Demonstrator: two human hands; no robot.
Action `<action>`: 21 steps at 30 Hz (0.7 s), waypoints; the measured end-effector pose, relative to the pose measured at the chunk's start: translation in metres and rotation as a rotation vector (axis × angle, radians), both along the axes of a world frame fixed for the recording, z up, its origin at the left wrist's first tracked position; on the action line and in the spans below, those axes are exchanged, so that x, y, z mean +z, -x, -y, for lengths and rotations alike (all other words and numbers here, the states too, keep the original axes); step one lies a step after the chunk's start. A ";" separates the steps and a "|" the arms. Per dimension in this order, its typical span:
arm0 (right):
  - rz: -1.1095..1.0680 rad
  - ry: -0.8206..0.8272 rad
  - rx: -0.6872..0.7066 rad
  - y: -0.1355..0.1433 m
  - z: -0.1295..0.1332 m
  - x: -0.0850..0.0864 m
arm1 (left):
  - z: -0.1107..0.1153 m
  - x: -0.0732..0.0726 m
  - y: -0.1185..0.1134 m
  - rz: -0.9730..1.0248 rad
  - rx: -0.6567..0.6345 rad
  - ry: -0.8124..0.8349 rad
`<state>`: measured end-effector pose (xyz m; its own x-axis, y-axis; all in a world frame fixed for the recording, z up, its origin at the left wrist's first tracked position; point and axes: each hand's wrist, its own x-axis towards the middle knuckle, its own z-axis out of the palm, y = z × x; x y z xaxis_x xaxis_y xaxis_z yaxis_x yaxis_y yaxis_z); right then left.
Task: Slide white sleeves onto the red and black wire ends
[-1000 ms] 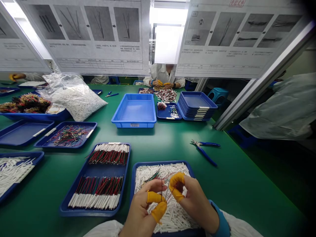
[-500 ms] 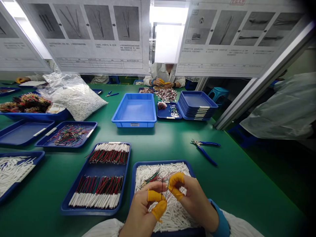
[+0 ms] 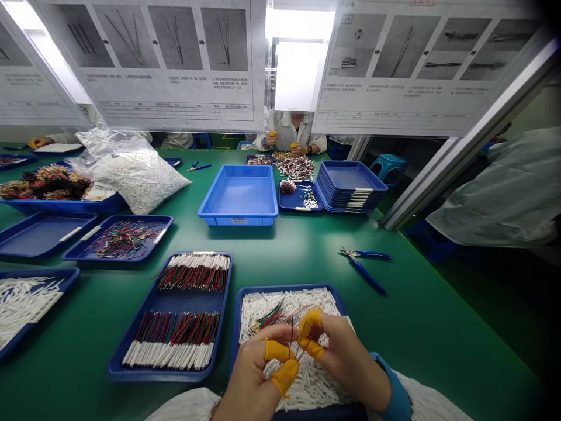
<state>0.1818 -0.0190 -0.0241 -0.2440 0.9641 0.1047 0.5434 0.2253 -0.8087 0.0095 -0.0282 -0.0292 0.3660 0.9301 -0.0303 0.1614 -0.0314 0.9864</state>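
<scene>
My left hand [image 3: 267, 365], with yellow finger cots on thumb and forefinger, pinches thin wires [image 3: 291, 336], dark and reddish. Close beside it, my right hand [image 3: 331, 345], also in yellow cots, has its fingertips closed on the upper part of the same wires. Both hands hover over a blue tray [image 3: 236, 313] heaped with short white sleeves [image 3: 315, 377]. On the heap's far part lies a small bunch of red, green and black wires [image 3: 272, 316]. What sits exactly between the right fingertips is too small to make out.
Left of the hands, a blue tray [image 3: 186, 302] holds two rows of sleeved wires. Blue-handled cutters [image 3: 366, 269] lie to the right. Farther off stand a light-blue bin [image 3: 239, 221], stacked trays [image 3: 350, 187] and a bag of white sleeves [image 3: 140, 169]. A co-worker [image 3: 291, 134] sits opposite.
Both my hands have shifted slightly right, still pinching the wires. The co-worker opposite has moved their hands apart, one rising.
</scene>
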 end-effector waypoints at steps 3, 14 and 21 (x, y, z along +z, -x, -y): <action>-0.024 0.021 -0.059 0.000 0.001 -0.003 | 0.000 0.000 0.000 0.060 0.014 0.001; -0.444 0.206 -0.180 -0.004 -0.003 0.007 | -0.001 0.000 0.000 0.214 0.038 0.090; -0.866 0.315 -0.361 -0.011 -0.005 0.013 | -0.008 0.000 0.001 0.120 0.031 0.127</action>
